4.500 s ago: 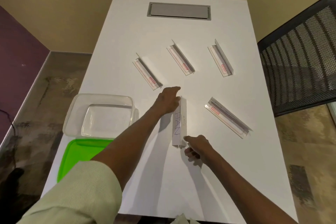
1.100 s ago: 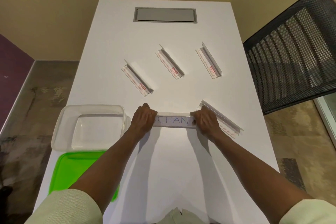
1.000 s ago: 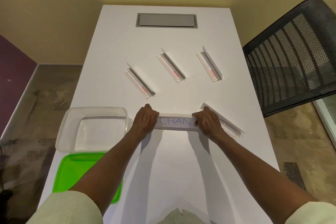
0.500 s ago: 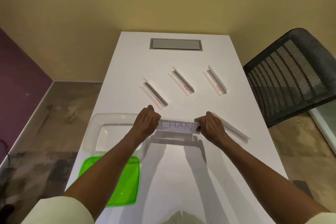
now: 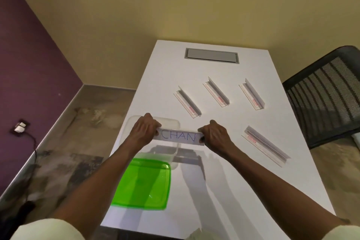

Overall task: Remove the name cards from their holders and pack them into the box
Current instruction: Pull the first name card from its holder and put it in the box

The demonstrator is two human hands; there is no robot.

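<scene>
Head view. Landmark: clear plastic box (image 5: 131, 125) at the left edge of the white table (image 5: 224, 181).

Name card (image 5: 178, 136), white, "CHAN" in blue ink, is held level off the table, above the box's right half, its right end reaching past the box's right wall. Whether a holder is around the card cannot be told.

Left hand (image 5: 143, 132): fingers curled over the card's left end, gripping it, above the box interior.

Right hand (image 5: 213, 136): fingers curled round the card's right end, gripping it, just right of the box.

Green lid (image 5: 142, 183) lies flat on the table on the near side of the box, touching or slightly under its near wall.

Four clear holders on the table, all right of the box: first holder (image 5: 188, 104) just beyond the box's far right corner; second holder (image 5: 216, 92) and third holder (image 5: 252, 94) farther right in the same row; fourth holder (image 5: 266, 145) well right of the box, past the right hand.

Grey cable hatch (image 5: 212, 55) sits in the table far beyond the box. Black mesh chair (image 5: 327, 93) stands beyond the table's right edge.
</scene>
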